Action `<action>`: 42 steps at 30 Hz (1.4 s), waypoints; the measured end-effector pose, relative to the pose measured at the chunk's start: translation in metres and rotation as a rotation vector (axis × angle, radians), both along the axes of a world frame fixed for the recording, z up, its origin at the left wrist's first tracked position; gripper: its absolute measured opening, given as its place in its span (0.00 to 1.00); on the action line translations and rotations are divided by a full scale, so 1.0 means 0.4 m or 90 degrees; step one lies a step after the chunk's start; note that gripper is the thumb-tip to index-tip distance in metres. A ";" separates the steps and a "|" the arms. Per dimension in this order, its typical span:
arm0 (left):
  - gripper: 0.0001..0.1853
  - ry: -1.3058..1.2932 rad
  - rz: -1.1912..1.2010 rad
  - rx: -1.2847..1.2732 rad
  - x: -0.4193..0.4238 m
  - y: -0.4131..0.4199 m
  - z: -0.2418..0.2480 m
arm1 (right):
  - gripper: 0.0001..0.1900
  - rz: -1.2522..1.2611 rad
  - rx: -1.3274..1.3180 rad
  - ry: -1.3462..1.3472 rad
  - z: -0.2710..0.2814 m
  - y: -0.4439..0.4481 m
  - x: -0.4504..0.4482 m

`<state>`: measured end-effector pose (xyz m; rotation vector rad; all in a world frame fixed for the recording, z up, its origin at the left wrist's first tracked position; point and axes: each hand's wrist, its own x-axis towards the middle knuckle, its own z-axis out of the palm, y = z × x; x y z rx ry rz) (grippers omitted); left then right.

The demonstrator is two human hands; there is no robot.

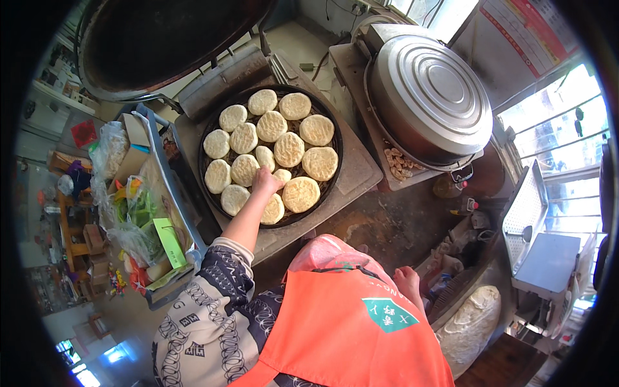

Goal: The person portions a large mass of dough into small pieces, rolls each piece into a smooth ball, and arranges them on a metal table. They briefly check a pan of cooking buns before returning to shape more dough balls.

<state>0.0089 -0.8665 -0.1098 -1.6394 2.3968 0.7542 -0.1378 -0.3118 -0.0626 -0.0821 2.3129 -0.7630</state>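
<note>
Over the round black pan (pixel 338 164), my left hand (pixel 266 182) has its fingers at the near edges of two narrow-looking flatbreads. One is the tilted flatbread (pixel 265 157) beyond my fingertips, and the other is a small-looking flatbread (pixel 282 175) at my thumb. My fingers seem closed on them, though my hand partly hides the contact. Several pale round flatbreads, such as a browned flatbread (pixel 301 194), lie around them. My right hand (pixel 407 280) hangs apart from the pan, beside my orange apron (pixel 338 329), with its fingers curled. Whether it holds anything is unclear.
The pan's raised lid (pixel 169 43) tilts up behind it. A second cooker with a ridged metal lid (pixel 430 92) stands right. At left, a grey crate (pixel 167 179) holds plastic bags and vegetables. A large piece of dough (pixel 469 329) and a perforated metal tray (pixel 524 217) are at right.
</note>
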 end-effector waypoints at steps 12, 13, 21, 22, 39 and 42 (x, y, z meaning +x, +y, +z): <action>0.19 0.236 -0.157 -0.098 0.089 0.029 0.004 | 0.14 0.066 0.061 0.016 -0.026 0.004 0.071; 0.19 0.263 -0.110 -0.057 0.079 0.040 0.021 | 0.14 0.066 0.057 0.021 -0.030 0.005 0.076; 0.12 0.237 -0.139 -0.035 0.059 0.016 -0.032 | 0.13 0.093 0.046 0.019 -0.026 -0.026 0.089; 0.12 0.219 -0.125 -0.033 0.051 0.018 -0.039 | 0.13 0.089 0.050 0.020 -0.023 -0.030 0.091; 0.29 -0.111 -0.409 -0.011 -0.059 -0.335 0.054 | 0.16 0.035 0.072 0.008 -0.007 -0.022 0.167; 0.38 -0.162 -0.434 0.012 -0.080 -0.328 0.092 | 0.15 0.008 0.062 -0.004 0.002 -0.032 0.188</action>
